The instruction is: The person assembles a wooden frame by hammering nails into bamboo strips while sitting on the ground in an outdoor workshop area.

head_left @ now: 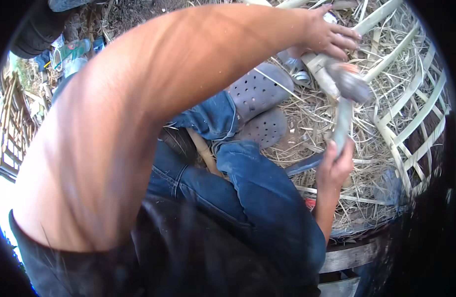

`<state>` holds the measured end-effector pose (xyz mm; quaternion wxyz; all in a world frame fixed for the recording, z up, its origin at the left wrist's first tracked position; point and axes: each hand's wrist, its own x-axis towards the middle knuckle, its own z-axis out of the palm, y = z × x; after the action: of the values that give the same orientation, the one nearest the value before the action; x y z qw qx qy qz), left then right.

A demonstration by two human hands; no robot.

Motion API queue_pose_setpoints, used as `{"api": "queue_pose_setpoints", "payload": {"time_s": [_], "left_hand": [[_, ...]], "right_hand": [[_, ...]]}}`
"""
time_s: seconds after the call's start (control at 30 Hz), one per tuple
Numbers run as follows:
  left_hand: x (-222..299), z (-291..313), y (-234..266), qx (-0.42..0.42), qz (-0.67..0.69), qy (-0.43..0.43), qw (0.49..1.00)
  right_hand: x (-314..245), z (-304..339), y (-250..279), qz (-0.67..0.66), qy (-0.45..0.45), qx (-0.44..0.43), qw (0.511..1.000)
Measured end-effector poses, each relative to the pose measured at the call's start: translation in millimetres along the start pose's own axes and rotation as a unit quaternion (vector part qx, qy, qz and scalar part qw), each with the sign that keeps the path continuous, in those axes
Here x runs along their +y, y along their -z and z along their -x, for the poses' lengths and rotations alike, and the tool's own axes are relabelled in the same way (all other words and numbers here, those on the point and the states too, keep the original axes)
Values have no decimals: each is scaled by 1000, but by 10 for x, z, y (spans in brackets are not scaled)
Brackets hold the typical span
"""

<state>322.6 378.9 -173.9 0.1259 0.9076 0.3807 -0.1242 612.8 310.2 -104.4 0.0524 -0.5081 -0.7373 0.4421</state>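
Observation:
My left arm reaches across the view to the upper right. There my left hand (335,38) is open, fingers spread, over a short pale bamboo piece (321,74); whether the palm touches it is hidden. My right hand (335,166) is closed round the pale handle of a hammer (344,121). The hammer's dark head, blurred by motion, is beside the bamboo piece, just below my left fingers. A dark blue bar (304,163) lies next to my right wrist, partly hidden by my knee.
Woven bamboo strips (411,101) form an open lattice at the right. Shavings (307,128) litter the ground. Grey perforated clogs (260,94) are below my left forearm, by my jeans. A bamboo fence-like frame (12,123) stands far left, near a pale green plastic item (72,52).

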Motion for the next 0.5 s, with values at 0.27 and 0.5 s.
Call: {"api": "queue_pose_setpoints", "payload": {"time_s": [0.27, 0.5], "left_hand": [[-25, -72, 76, -49, -24, 1, 998], [-82, 21, -15, -7, -63, 9, 998]], "right_hand": [[-32, 70, 86, 7, 28, 8, 1000], [-182, -135, 44, 33, 17, -26, 999]]}}
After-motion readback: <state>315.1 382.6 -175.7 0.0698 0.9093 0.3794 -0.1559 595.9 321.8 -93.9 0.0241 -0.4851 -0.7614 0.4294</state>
